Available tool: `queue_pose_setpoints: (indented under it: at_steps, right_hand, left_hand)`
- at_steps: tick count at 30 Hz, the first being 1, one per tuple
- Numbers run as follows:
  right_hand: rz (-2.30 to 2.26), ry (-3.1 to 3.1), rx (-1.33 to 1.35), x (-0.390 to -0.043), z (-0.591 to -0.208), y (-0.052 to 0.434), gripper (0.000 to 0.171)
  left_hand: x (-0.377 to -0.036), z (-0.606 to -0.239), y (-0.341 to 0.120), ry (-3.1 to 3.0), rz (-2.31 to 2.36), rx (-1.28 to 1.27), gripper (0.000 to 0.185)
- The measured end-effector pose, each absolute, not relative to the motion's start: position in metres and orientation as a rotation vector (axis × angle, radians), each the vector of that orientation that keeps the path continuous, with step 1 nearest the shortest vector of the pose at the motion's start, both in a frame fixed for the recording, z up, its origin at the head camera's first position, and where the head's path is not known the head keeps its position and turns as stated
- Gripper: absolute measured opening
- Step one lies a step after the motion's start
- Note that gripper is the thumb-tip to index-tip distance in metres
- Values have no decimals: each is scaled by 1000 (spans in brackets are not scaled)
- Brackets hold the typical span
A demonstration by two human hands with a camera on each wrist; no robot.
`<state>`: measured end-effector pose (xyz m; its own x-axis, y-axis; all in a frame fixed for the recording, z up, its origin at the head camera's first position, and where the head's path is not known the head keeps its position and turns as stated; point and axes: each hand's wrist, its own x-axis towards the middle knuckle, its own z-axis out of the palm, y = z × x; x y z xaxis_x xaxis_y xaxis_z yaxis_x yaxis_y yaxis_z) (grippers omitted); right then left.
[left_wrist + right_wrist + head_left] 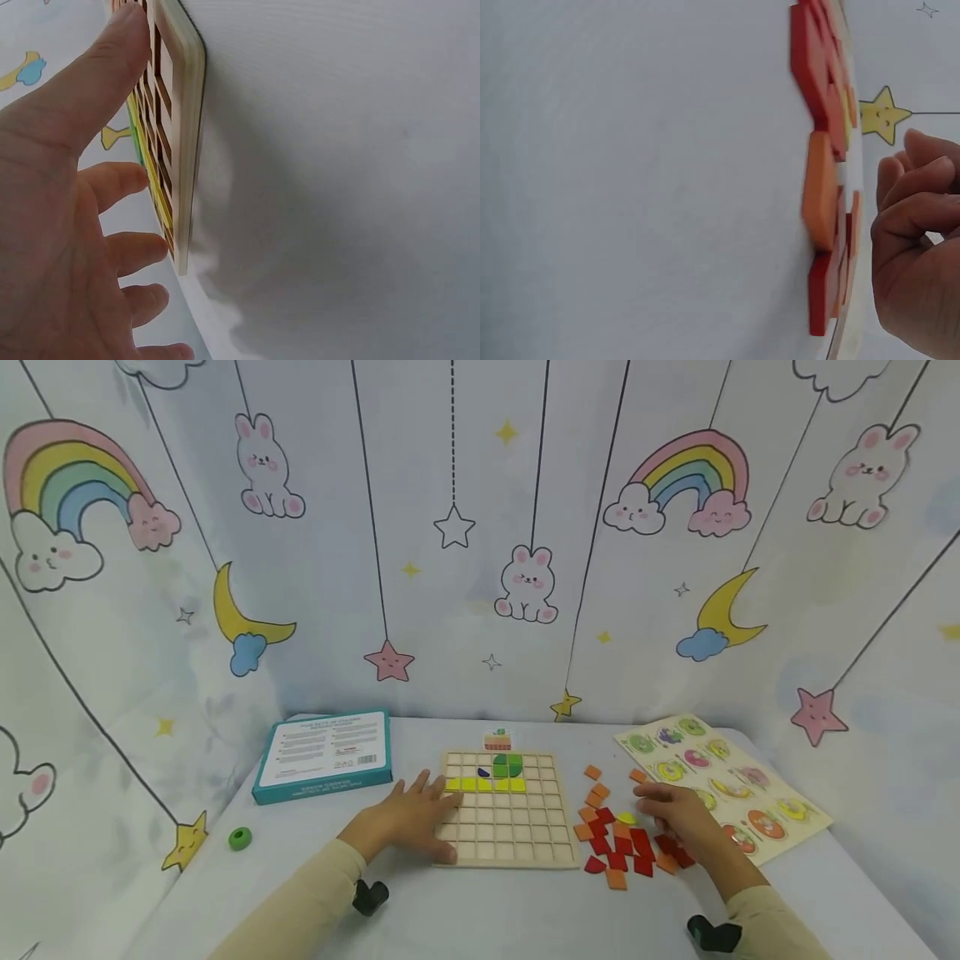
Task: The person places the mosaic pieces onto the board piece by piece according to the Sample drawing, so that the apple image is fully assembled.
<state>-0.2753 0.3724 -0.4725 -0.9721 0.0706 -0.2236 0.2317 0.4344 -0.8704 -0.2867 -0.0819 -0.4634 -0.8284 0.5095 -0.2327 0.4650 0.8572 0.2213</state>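
My left hand (408,817) rests at the left edge of a square wooden grid board (510,862), fingers spread. In the left wrist view, the thumb (105,75) reaches over the board's rim. Yellow tiles (491,784) form a row on the board; green pieces (507,766) and a small blue piece (483,772) sit above them. My right hand (678,818) hovers over scattered red tiles (618,861) and orange tiles (617,879), its fingers loosely bent in the right wrist view. I see nothing between those fingers. A yellow piece (626,817) lies among the tiles.
Behind the board stands a small picture card (497,740). A teal-edged box (326,756) lies at the back left, with a green bead (240,838) nearer the front. On the right is a sheet of fruit pictures (780,793). A patterned cloth (480,627) hangs behind the table.
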Motion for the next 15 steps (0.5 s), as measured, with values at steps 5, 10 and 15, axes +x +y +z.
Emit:
queue_pose_setpoints:
  at_steps: [5, 10, 15]
  right_hand:
    - [-1348, 2647, 212, -277, -480, 366, 40]
    - [-1097, 2774, 183, -282, -481, 357, 36]
    - [-1007, 2809, 199, -283, -481, 354, 28]
  left_hand:
    - [-287, -461, -80, 2737, 272, 698, 94]
    - [-287, -462, -79, 2727, 286, 694, 94]
    - [-287, -463, -78, 2722, 298, 707, 93]
